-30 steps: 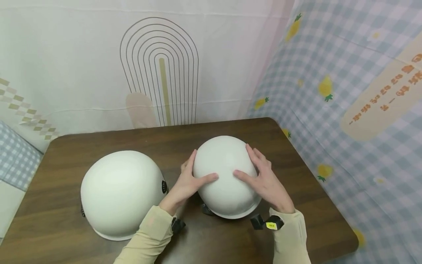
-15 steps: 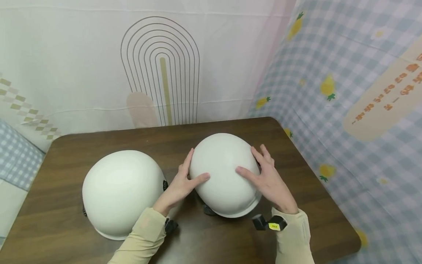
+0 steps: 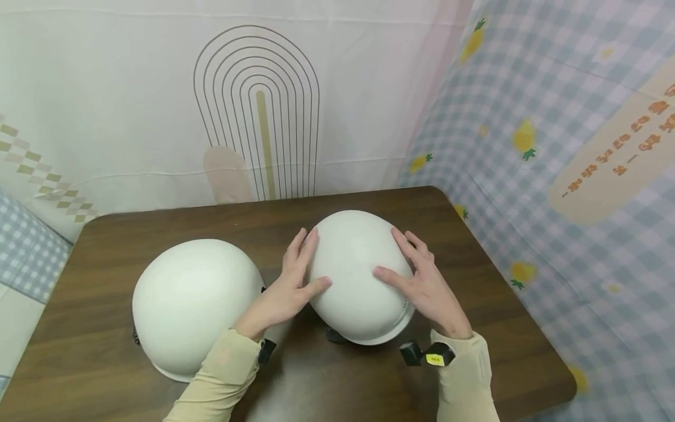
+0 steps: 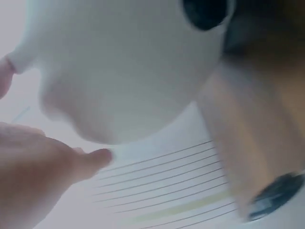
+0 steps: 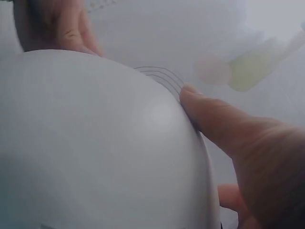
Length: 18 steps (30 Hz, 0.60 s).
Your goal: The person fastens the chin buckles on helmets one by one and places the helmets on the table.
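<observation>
Two white helmets with smooth rounded shells lie dome up on the table. My hands flank the right helmet point(image 3: 350, 269). My left hand point(image 3: 285, 293) lies along its left side, fingers extended and thumb toward the near face. On the other side, my right hand point(image 3: 429, 287) touches the shell with spread fingers and thumb. In the right wrist view the thumb point(image 5: 214, 112) is against the shell's edge. The left wrist view shows the pale shell point(image 4: 124, 76) close up. Beyond my left forearm sits the left helmet point(image 3: 192, 302), a small black fitting on its side.
The brown wooden table point(image 3: 327, 387) has rounded corners. A white cloth with a line arch pattern point(image 3: 258, 111) hangs behind it. A blue checked cloth point(image 3: 506, 193) hangs along the right side. Dark wrist cameras sit at both cuffs.
The right helmet has shifted slightly and turned, baring more of its rim on the right. My left hand moved left, then its fingers slid farther up the side. The left helmet stays put.
</observation>
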Each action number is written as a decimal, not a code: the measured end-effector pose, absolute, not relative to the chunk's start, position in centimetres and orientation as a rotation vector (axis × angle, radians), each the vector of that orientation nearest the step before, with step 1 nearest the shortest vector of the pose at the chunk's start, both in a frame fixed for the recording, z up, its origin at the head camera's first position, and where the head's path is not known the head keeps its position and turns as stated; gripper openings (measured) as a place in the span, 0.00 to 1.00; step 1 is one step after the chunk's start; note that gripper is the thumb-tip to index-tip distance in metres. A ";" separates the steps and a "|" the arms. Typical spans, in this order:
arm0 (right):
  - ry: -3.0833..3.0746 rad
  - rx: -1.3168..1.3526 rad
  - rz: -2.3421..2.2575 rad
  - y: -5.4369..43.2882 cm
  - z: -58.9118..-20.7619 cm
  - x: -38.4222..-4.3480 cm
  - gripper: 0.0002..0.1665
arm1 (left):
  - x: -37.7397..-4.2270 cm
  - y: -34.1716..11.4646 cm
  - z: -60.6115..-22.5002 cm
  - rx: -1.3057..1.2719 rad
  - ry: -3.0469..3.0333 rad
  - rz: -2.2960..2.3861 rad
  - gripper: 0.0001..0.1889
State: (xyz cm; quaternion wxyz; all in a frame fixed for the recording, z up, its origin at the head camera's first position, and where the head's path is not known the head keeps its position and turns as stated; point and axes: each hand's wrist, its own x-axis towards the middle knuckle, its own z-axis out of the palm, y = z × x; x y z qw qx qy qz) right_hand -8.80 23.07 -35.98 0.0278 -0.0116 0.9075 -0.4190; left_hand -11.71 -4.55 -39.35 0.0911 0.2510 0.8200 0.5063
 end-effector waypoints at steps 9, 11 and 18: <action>2.871 -0.038 -1.269 22.5 -36.2 -8.5 0.51 | -11.1 -1.6 -37.4 0.965 2.704 1.194 0.57; 2.876 -0.038 -1.260 22.4 -36.3 -8.5 0.51 | -11.0 -1.2 -37.6 0.958 2.724 1.150 0.58; 2.902 -0.048 -1.249 22.5 -36.3 -8.3 0.51 | -11.1 -1.1 -38.3 0.983 2.697 1.227 0.57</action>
